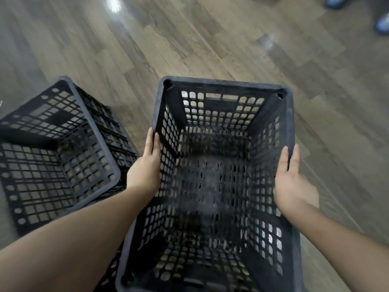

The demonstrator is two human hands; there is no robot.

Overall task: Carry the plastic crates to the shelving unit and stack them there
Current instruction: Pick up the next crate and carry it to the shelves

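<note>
Second crate (56, 148): a black lattice crate is sitting on the wood floor (231, 39) at the left, empty, just beside the held one.
Left hand (145, 169): it is lying flat against the outer left wall of the main crate, fingers straight and pressing on the rim.
Main crate (223, 87): a black plastic crate is being held between both hands at centre, open top toward the camera.
Right hand (292, 184): it is pressing the right rim, fingers straight and close together.
Shoes (382, 24): blurred blue shoes are showing at the top right corner.
</note>
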